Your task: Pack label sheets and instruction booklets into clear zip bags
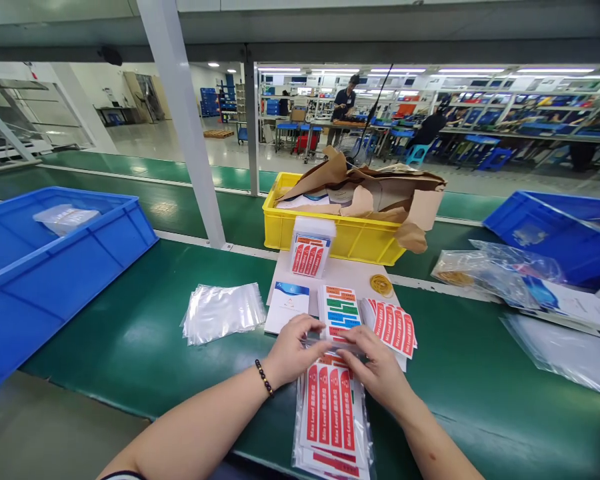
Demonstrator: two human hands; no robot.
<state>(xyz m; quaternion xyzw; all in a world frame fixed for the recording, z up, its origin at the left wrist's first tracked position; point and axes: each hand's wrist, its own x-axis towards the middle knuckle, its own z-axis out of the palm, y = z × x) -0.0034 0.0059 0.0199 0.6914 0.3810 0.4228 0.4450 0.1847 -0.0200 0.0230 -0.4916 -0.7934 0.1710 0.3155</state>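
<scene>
Left hand (pixel 294 348) and right hand (pixel 380 368) are pinched on the far edge of a label-filled clear bag (pixel 332 415).

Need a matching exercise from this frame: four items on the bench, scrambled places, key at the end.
Things
1. Yellow bin
2. Flat-lying bag of red-label cards
3. Blue-topped booklet
4. Gold coil

Places
A. Just left of the multicoloured cards
B. With the left hand and right hand at its far end
C. Behind the pale board, holding torn brown paper
D. Toward the pale board's right edge

Pairs: 1-C, 2-B, 3-A, 4-D
</scene>
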